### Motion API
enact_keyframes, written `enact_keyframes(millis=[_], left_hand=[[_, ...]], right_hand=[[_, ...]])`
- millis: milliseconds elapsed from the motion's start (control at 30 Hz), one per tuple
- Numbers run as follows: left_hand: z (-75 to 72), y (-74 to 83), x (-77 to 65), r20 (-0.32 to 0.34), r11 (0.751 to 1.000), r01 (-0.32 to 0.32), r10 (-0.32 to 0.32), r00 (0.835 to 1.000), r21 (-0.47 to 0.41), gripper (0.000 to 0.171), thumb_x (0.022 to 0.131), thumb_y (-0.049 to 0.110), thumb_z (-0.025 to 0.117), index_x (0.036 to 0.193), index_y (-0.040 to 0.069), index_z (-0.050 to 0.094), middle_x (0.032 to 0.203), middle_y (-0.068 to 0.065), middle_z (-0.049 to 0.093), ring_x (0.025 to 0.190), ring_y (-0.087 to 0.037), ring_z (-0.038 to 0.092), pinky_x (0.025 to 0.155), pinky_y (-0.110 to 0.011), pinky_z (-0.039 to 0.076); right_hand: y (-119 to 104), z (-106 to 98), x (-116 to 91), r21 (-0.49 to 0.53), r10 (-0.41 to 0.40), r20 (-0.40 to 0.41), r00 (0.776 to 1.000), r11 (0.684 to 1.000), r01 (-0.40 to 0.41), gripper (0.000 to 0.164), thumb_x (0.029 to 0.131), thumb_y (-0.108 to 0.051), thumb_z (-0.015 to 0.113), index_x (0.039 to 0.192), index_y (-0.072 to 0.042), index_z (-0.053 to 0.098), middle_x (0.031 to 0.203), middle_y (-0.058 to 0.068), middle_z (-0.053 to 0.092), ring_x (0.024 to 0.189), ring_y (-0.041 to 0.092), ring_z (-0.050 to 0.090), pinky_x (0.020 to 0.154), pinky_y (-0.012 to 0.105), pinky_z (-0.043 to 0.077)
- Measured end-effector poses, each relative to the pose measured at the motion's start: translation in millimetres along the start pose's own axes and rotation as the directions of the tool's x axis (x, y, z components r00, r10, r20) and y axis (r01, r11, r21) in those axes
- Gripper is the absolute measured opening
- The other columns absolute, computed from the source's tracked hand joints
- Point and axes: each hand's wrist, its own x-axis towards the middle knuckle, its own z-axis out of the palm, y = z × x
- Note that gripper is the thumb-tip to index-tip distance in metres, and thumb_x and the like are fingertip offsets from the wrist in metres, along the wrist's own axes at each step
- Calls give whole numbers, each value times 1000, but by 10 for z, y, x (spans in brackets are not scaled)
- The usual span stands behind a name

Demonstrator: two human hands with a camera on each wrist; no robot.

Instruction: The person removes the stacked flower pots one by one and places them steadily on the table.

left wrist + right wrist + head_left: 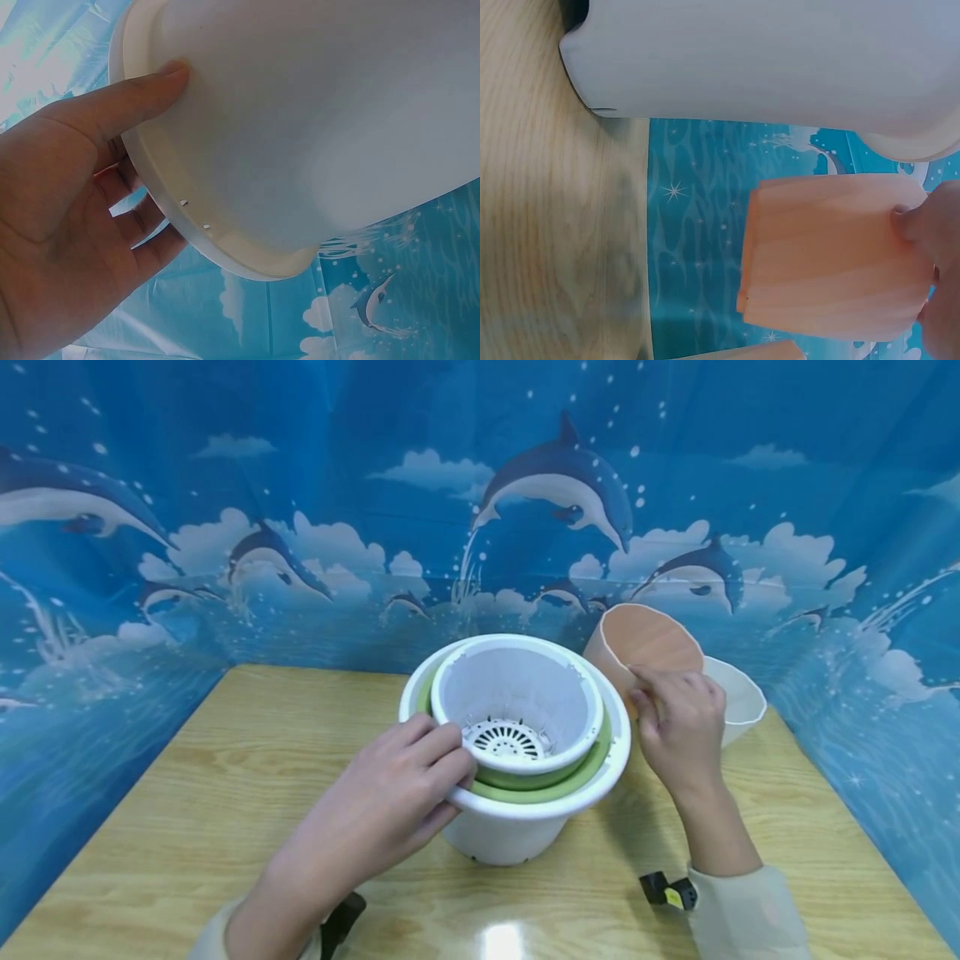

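Observation:
A large white flowerpot [510,839] stands upright on the table, with a green pot [555,789] and a smaller white pot [517,672] with a slotted bottom nested inside it. My left hand [401,781] grips the large pot's rim at its near left, the thumb on the outer wall in the left wrist view and the other fingers over the rim. To the right, my right hand [682,722] pinches the rim of a peach-coloured pot [832,259]. This pot is tilted and held above the table; its inside looks bare.
Behind my right hand is another pale pot [738,693], partly hidden. The wood-grain table [247,793] ends at a blue dolphin-print curtain [360,527] along the back and sides. A black wrist device [667,891] sits at my right sleeve.

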Motion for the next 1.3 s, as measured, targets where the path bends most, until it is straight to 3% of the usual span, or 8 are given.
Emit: enact_keyframes(millis=[300, 600, 833, 1300], left_hand=[[6, 3, 3, 3, 1000, 1, -1, 1000, -3, 21, 83, 28, 82, 94, 22, 65, 102, 8, 61, 96, -15, 53, 85, -33, 50], [6, 2, -4, -2, 1000, 3, -3, 1000, -1, 22, 83, 28, 82, 95, 22, 65, 101, 8, 61, 96, -15, 53, 85, -32, 50], [3, 3, -1, 2, 1000, 3, -3, 1000, 2, 21, 83, 29, 82, 94, 21, 65, 101, 8, 61, 95, -15, 53, 85, -32, 51], [9, -5, -3, -13, 1000, -2, 2, 1000, -1, 21, 83, 28, 82, 94, 23, 64, 102, 9, 61, 96, -14, 53, 85, -31, 49]], right_hand=[[34, 6, -32, -21, -2, 97, 995, 1000, 4, 24, 84, 1, 72, 106, -5, 75, 95, 16, 75, 85, 36, 62, 87, 58, 40], [39, 21, -43, -41, 2, 142, 990, 999, 4, 26, 86, 0, 70, 109, -8, 75, 98, 13, 76, 84, 33, 62, 85, 55, 40], [34, 38, -48, -47, 15, 149, 989, 999, -8, 24, 84, -1, 74, 107, -8, 76, 97, 12, 76, 83, 32, 63, 83, 56, 40], [42, 66, -73, -66, 27, 188, 982, 998, -15, 20, 90, -13, 73, 109, -11, 76, 98, 11, 76, 84, 32, 63, 82, 56, 42]])
